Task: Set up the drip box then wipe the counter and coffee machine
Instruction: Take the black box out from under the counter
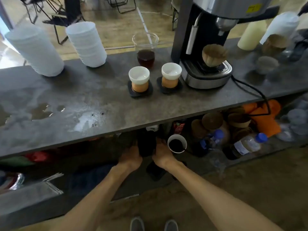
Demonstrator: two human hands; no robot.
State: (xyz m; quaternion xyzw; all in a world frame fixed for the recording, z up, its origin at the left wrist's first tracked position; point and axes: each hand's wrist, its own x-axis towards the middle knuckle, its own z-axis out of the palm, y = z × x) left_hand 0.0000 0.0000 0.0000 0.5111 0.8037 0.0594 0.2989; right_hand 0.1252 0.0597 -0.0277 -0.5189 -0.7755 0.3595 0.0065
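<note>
Both my hands reach under the grey counter (116, 104) to the lower shelf. My left hand (130, 158) and my right hand (162, 156) grip the two sides of a tall black object (146, 143); its top is hidden under the counter edge. The counter's left part is wet, with puddles (41, 111) and a white smear with dark specks (88, 119). The coffee machine (206, 47) stands at the back right, a brown paper filter (215, 55) on its drip tray.
Two white drippers on orange glasses (139, 80) (170, 76) sit on dark coasters beside a glass server of coffee (145, 54). Two white filter stacks (86, 44) stand at left. On the lower shelf are a white cup of dark grounds (177, 144), bottles (246, 144), orange cloth (266, 120).
</note>
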